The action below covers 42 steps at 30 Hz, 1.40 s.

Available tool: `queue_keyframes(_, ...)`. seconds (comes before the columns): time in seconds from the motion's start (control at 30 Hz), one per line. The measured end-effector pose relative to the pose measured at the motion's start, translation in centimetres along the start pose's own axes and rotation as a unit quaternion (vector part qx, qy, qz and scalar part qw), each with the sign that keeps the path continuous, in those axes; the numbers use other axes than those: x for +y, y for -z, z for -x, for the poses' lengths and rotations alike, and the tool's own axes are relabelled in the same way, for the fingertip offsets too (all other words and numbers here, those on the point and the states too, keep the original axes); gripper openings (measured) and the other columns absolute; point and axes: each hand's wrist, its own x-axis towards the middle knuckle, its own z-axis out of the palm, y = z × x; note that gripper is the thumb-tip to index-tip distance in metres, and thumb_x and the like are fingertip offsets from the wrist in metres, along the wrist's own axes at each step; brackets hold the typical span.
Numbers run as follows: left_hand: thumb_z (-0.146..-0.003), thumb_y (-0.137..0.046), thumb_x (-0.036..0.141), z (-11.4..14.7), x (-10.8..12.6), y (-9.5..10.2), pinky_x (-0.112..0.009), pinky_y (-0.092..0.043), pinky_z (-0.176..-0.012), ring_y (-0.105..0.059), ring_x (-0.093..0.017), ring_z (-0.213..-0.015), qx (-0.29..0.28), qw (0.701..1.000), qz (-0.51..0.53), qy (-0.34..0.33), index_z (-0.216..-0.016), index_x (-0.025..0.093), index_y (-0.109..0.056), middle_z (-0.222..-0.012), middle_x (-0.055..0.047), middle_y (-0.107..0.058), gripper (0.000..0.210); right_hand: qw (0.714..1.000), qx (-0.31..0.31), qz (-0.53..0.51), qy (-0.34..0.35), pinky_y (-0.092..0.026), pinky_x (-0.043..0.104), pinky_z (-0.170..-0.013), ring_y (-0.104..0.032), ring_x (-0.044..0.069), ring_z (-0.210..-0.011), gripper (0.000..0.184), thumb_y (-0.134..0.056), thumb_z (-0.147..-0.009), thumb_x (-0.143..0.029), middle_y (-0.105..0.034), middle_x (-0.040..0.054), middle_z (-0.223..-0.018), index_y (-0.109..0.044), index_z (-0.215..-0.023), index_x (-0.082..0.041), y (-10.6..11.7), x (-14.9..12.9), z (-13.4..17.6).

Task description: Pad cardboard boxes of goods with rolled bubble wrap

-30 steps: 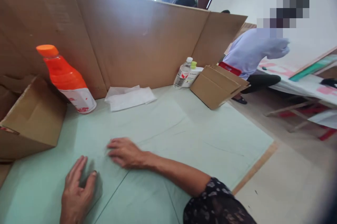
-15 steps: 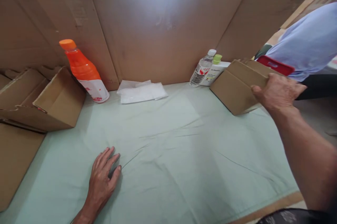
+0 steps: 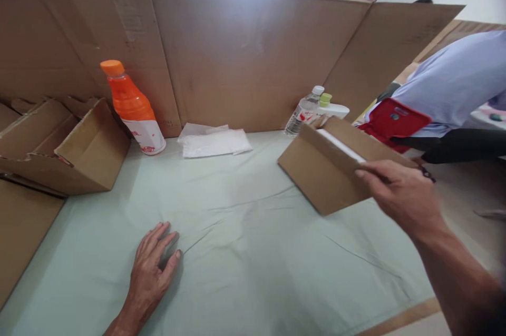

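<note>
At left, an open cardboard box (image 3: 89, 162) stands beside an orange-capped bottle (image 3: 134, 109). Nearer, the left hand (image 3: 152, 267) lies empty on the green-covered surface (image 3: 245, 273), fingers loosely spread, well apart from the smaller cardboard carton (image 3: 322, 175) at right. The right hand (image 3: 407, 194) pinches that carton's right end between thumb and fingers, just in front of a clear bottle (image 3: 303, 116).

A cardboard screen (image 3: 256, 57) stood at twelve o'clock; an orange bottle (image 3: 136, 109) stood at ten; white sheets (image 3: 215, 142) lay at nine, an open carton (image 3: 85, 171) farther out; at two, a clear bottle (image 3: 303, 114) stood beside a green-capped one (image 3: 334, 110); a red case (image 3: 401, 117) showed at three.
</note>
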Motion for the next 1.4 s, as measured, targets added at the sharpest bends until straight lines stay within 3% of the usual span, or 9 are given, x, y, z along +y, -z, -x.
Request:
queue_keyframes(0.2,-0.09,-0.06,0.045,-0.4,2.6,1.3,-0.05,-0.049,-0.107,-0.056,-0.032,-0.131,-0.028,0.983,0.106,0.148,-0.143,0.024,-0.05,-0.146,-0.012,-0.056,0.058,0.954,-0.028,-0.221,0.2,-0.051,0.038,-0.084,-0.068,0.021,-0.084,0.013,-0.059,-0.093,-0.016,-0.074,0.0042,-0.088,-0.069,-0.098,-0.023,5.0,-11.1,3.9)
queue_keyframes(0.3,-0.087,-0.064,0.048,-0.6,4.2,2.2,-0.053,-0.048,-0.109,-0.054,-0.033,-0.134,-0.039,0.968,0.155,0.191,-0.151,0.026,-0.04,-0.15,-0.013,-0.052,0.071,0.92,-0.072,-0.319,0.216,-0.05,0.042,-0.094,-0.069,0.024,-0.097,0.018,-0.063,-0.092,-0.021,-0.075,0.0039,-0.094,-0.069,-0.108,-0.027,6.4,-12.9,4.5)
queue_keyframes(0.37,-0.085,-0.067,0.049,-0.6,4.7,2.6,-0.053,-0.049,-0.108,-0.054,-0.034,-0.134,-0.042,0.959,0.19,0.206,-0.152,0.027,-0.039,-0.151,-0.013,-0.051,0.076,0.91,-0.062,-0.38,0.155,-0.05,0.045,-0.098,-0.067,0.028,-0.11,0.024,-0.063,-0.094,-0.034,-0.075,0.0066,-0.105,-0.07,-0.116,-0.028,6.1,-12.6,5.1)
queue_keyframes(0.47,-0.082,-0.069,0.051,-0.4,4.9,2.7,-0.052,-0.053,-0.104,-0.055,-0.035,-0.133,-0.054,0.942,0.234,0.233,-0.152,0.028,-0.04,-0.152,-0.014,-0.05,0.079,0.899,-0.052,-0.43,-0.056,-0.054,0.042,-0.096,-0.067,0.028,-0.113,0.028,-0.059,-0.095,-0.042,-0.075,0.0071,-0.113,-0.073,-0.115,-0.029,3.5,-11.5,6.8)
queue_keyframes(0.63,-0.08,-0.072,0.049,-0.4,5.8,1.3,-0.056,-0.048,-0.109,-0.053,-0.038,-0.134,-0.072,0.926,0.273,0.252,-0.15,0.023,-0.043,-0.148,-0.017,-0.053,0.08,0.789,-0.196,-0.496,-0.304,-0.054,0.047,-0.101,-0.064,0.033,-0.119,0.049,-0.059,-0.087,-0.061,-0.073,0.01,-0.121,-0.074,-0.115,-0.024,-3.0,-12.6,11.6)
queue_keyframes(0.8,-0.081,-0.07,0.047,-1.3,6.4,0.0,-0.05,-0.047,-0.109,-0.058,-0.034,-0.129,-0.049,0.917,0.292,0.266,-0.138,0.02,-0.054,-0.134,-0.017,-0.063,0.066,0.762,-0.208,-0.528,-0.312,-0.039,0.05,-0.116,-0.052,0.033,-0.134,0.051,-0.049,-0.091,-0.063,-0.073,0.0094,-0.121,-0.073,-0.118,-0.028,-5.8,-15.4,13.4)
queue_keyframes(1.13,-0.074,-0.074,0.045,-7.9,1.7,0.1,-0.032,-0.052,-0.087,-0.066,-0.021,-0.098,0.08,0.895,0.292,0.326,-0.116,0.021,-0.056,-0.11,-0.007,-0.066,0.052,0.678,-0.234,-0.665,-0.207,-0.048,0.037,-0.1,-0.062,0.024,-0.11,0.048,-0.046,-0.097,-0.058,-0.072,0.0057,-0.118,-0.07,-0.116,-0.021,-11.4,-21.5,4.1)
queue_keyframes(1.2,-0.071,-0.074,0.044,-8.1,1.1,-0.1,-0.032,-0.052,-0.087,-0.065,-0.022,-0.096,0.101,0.894,0.283,0.332,-0.111,0.021,-0.057,-0.105,-0.006,-0.066,0.05,0.685,-0.254,-0.659,-0.179,-0.049,0.036,-0.098,-0.063,0.023,-0.109,0.047,-0.047,-0.096,-0.057,-0.072,0.0057,-0.116,-0.072,-0.114,-0.021,-12.4,-21.3,2.8)
queue_keyframes(1.4,-0.068,-0.075,0.045,-6.9,0.4,-1.1,-0.039,-0.05,-0.095,-0.065,-0.026,-0.102,0.104,0.883,0.259,0.378,-0.106,0.021,-0.058,-0.099,-0.006,-0.067,0.048,0.83,-0.167,-0.474,-0.241,-0.049,0.038,-0.091,-0.064,0.023,-0.094,0.034,-0.062,-0.081,-0.04,-0.073,0.0092,-0.104,-0.071,-0.104,-0.017,-17.1,-16.1,-4.6)
